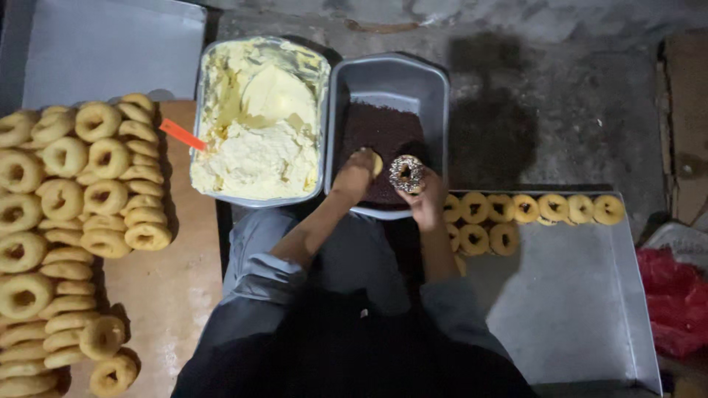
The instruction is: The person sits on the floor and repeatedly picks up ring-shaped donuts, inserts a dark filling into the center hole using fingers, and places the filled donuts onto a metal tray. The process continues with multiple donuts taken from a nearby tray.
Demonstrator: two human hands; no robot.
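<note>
Holding a round ring doughnut coated in dark sprinkles (pixel 405 174), the right hand (pixel 425 197) has its grip closed around it, just above the near edge of the grey metal tub of dark chocolate sprinkles (pixel 428 85). The left hand (pixel 354 177) has its grip closed on a plain pale doughnut (pixel 375 161) and presses it down into the sprinkles.

At nine o'clock from that tub, touching it, sits a second grey metal tub heaped with pale yellow cream (pixel 259 121). At four o'clock lies a flat silver metal tray (pixel 568 309) with two short rows of yellow doughnuts with cream on top (pixel 516 214) along its far edge. Far over at nine o'clock, a big pile of plain golden ring doughnuts (pixel 66 221) rests on a brown wooden board (pixel 184 280). At three o'clock a red plastic bag (pixel 675 295) lies on the rough grey floor (pixel 575 96).
</note>
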